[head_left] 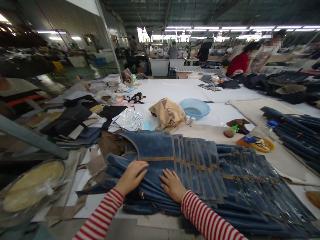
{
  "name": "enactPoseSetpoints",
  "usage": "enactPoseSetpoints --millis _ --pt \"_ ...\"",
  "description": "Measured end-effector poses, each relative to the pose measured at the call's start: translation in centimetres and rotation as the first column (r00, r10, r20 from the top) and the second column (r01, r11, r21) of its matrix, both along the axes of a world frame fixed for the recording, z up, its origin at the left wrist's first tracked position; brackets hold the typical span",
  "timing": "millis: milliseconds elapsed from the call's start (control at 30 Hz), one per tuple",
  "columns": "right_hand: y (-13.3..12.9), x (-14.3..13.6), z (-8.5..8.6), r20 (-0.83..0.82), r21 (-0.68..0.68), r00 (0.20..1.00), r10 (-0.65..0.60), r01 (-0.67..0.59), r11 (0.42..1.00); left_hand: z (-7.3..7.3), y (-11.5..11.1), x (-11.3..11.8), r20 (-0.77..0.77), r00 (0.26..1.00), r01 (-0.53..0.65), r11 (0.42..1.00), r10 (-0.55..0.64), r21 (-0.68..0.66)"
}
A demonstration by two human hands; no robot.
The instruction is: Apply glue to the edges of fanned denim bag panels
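Note:
In the head view, overlapping blue leather panels (pixel 157 145) with grey edges and a tan strip lie in a row across the worktable. My left hand (pixel 132 177) rests on the left part of the top panel, its fingers stretched out just below the tan strip. To its right, my right hand (pixel 173 185) lies flat on the same blue leather with its fingers spread. Neither hand grips anything. Beneath them, folded blue leather pieces (pixel 155 196) bulge toward the table's front edge. Brown pieces (pixel 110 146) show at the stack's upper left.
Behind the panels are a camouflage cloth (pixel 167 113), a light blue basin (pixel 195 108) and a yellow dish (pixel 262 145). Dark pieces (pixel 75 115) are piled at left, near a round yellowish container (pixel 33 186). More blue pieces (pixel 295 133) lie at right. Several people work farther back.

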State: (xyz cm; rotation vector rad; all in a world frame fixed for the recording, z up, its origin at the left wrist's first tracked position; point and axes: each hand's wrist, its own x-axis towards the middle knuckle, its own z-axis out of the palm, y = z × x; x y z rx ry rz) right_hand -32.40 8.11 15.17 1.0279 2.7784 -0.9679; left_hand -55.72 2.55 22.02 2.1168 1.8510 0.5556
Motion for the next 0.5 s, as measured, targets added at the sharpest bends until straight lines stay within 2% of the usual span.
enactPoseSetpoints --millis 33,67,100,133,167,233,267,333,400,500 --pt "0.1 0.0 0.0 0.008 -0.008 1.000 0.006 -0.006 1.000 0.0 -1.1 -2.0 0.022 0.988 -0.155 0.982 0.153 0.108" --pt "0.2 0.1 0.0 0.014 -0.013 1.000 0.009 -0.009 1.000 -0.2 -2.4 -4.2 0.063 0.944 -0.330 0.924 0.324 0.191" --pt "0.3 0.1 0.0 0.019 -0.016 1.000 0.011 -0.010 1.000 -0.6 -3.7 -6.3 0.099 0.870 -0.493 0.839 0.483 0.230" --pt "0.3 0.1 0.0 0.025 -0.017 1.000 0.012 -0.011 1.000 -1.2 -5.1 -8.2 0.097 0.793 -0.606 0.764 0.601 0.220" --pt "0.3 0.1 0.0 0.028 -0.015 1.000 0.011 -0.011 1.000 -2.0 -6.5 -9.8 0.044 0.754 -0.652 0.738 0.655 0.176" --pt "0.3 0.1 -0.1 0.027 -0.004 1.000 0.008 -0.008 1.000 -4.0 -9.0 -11.4 -0.146 0.778 -0.615 0.788 0.611 0.025" --pt "0.3 0.1 -0.1 0.024 0.003 1.000 0.006 -0.007 1.000 -5.1 -10.0 -11.4 -0.246 0.814 -0.559 0.825 0.527 -0.082" --pt "0.2 0.1 -0.3 0.016 0.017 1.000 0.009 -0.009 1.000 -6.8 -11.4 -10.0 -0.389 0.852 -0.464 0.850 0.351 -0.249" --pt "0.2 0.1 -0.5 0.007 0.031 1.000 0.012 -0.012 0.999 -7.7 -11.7 -7.7 -0.460 0.852 -0.407 0.869 0.250 -0.281" --pt "0.2 0.2 -0.7 0.000 0.042 1.000 0.010 -0.010 0.999 -7.6 -10.3 -5.0 -0.496 0.847 -0.337 0.914 0.190 -0.225"
